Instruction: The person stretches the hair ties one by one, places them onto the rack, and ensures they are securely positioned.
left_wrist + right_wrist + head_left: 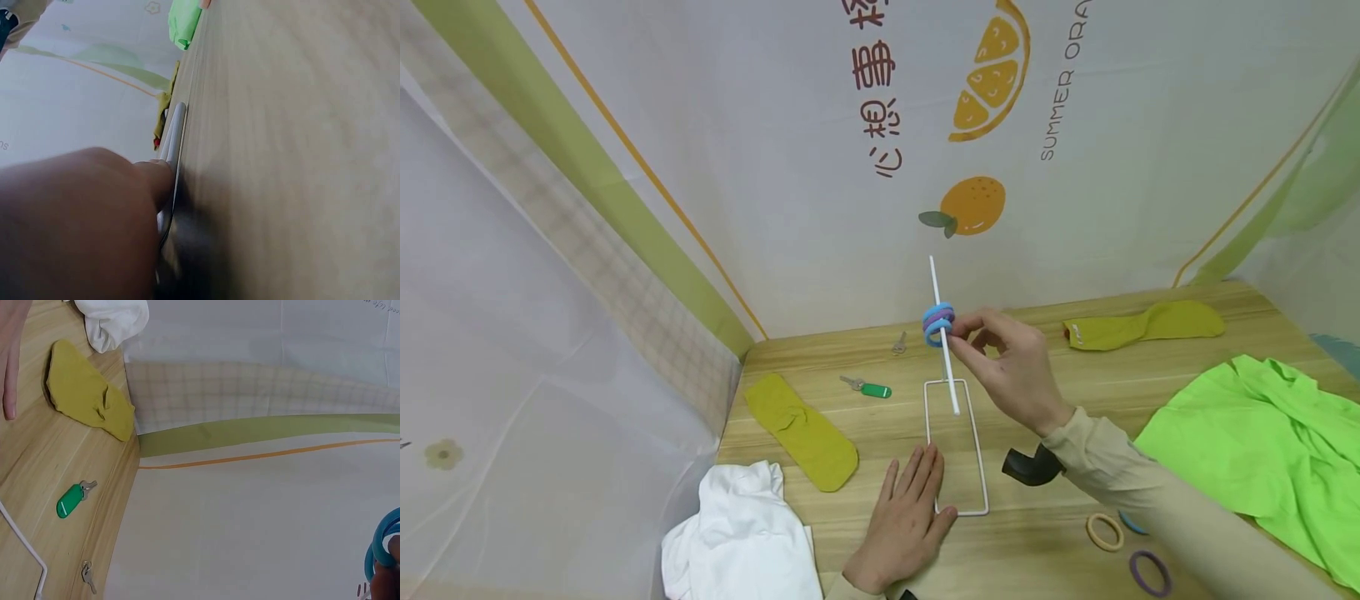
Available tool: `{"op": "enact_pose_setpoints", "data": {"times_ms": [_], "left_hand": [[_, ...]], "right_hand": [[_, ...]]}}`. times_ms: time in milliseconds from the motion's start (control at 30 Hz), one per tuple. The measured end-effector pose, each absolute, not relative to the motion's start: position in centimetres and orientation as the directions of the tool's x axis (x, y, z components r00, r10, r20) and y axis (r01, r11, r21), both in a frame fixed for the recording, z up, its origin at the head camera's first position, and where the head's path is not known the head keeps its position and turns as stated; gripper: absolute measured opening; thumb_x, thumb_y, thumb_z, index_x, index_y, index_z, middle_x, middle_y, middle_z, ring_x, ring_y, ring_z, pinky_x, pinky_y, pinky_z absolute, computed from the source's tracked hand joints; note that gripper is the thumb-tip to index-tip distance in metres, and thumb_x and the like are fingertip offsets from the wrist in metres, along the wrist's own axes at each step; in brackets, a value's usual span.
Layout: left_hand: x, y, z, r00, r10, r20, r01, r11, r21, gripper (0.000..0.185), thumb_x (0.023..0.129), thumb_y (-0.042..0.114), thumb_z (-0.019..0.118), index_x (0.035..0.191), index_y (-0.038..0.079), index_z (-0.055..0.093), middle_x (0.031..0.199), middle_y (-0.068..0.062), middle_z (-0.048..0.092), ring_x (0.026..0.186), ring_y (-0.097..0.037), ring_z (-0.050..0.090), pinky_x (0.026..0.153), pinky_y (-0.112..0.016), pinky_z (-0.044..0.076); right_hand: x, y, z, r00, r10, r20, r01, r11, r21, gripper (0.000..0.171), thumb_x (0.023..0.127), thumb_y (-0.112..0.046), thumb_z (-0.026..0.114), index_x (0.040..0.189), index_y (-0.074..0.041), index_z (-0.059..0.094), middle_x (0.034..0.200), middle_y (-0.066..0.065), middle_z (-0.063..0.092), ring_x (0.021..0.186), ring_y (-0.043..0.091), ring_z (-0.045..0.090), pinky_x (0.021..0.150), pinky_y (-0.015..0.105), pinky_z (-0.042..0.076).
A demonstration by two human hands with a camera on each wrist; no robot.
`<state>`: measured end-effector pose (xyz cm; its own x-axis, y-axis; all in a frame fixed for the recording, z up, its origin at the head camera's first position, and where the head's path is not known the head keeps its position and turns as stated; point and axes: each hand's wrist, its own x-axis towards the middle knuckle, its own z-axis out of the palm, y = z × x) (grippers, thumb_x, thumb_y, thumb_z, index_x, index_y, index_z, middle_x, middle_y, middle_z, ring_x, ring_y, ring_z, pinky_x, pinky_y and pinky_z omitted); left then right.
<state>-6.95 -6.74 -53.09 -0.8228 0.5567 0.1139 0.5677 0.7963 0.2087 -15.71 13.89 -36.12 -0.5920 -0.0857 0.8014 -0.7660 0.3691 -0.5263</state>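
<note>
I see the right hand [1013, 360] pinching the blue-and-purple ring stack [937, 317] around the white rod [950, 375]. Clocking off the wire base [973, 513] centre: left hand [901, 529] at 7, flat, fingers over the base's bar; green-tagged key [876, 390] 10; mustard cloth [808, 437] 9; white cloth [745, 533] 8; lime cloth [1240, 442] 3; loose tan ring [1092, 537] and purple ring [1135, 571] 4.

Bare lane on worktop [891, 425] between left mustard cloth [805, 433] and wire base [975, 443]; green key tag [876, 390] sits in its far part, left hand [906, 517] narrows the near end. Rod [951, 375]: both ends stick out free; rings [938, 321] and right hand [1015, 362] crowd the middle. Right: sleeve [1187, 500] bars crossing, lime cloth [1232, 442] alongside. Far edge: curtain [820, 225] walls it off.
</note>
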Motion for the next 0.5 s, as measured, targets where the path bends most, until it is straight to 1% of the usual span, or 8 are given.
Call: {"op": "enact_pose_setpoints", "data": {"times_ms": [333, 500], "left_hand": [[-6.9, -6.7, -52.9, -0.822, 0.558, 0.114, 0.569, 0.796, 0.205, 0.063, 0.111, 0.043, 0.032, 0.16, 0.003, 0.033, 0.17, -0.011, 0.026, 0.157, -0.026, 0.026, 0.121, -0.056, 0.025], [-7.0, -6.7, -52.9, -0.824, 0.556, 0.107, 0.565, 0.798, 0.21, 0.063, 0.111, 0.044, 0.031, 0.16, 0.004, 0.032, 0.17, -0.01, 0.025, 0.157, -0.026, 0.025, 0.122, -0.056, 0.024]], "right_hand": [[-16.7, 13.8, -36.3, -0.6, -0.06, 0.798, -0.754, 0.377, -0.539, 0.015, 0.084, 0.011, 0.077, 0.091, -0.001, 0.071, 0.083, 0.007, 0.072, 0.064, 0.01, 0.06, 0.061, 0.012, 0.046], [-16.9, 13.9, -36.3, -0.603, -0.056, 0.796, -0.757, 0.355, -0.548, 0.014, 0.084, 0.011, 0.077, 0.092, 0.0, 0.071, 0.084, 0.008, 0.072, 0.066, 0.008, 0.059, 0.061, 0.012, 0.046]]}}
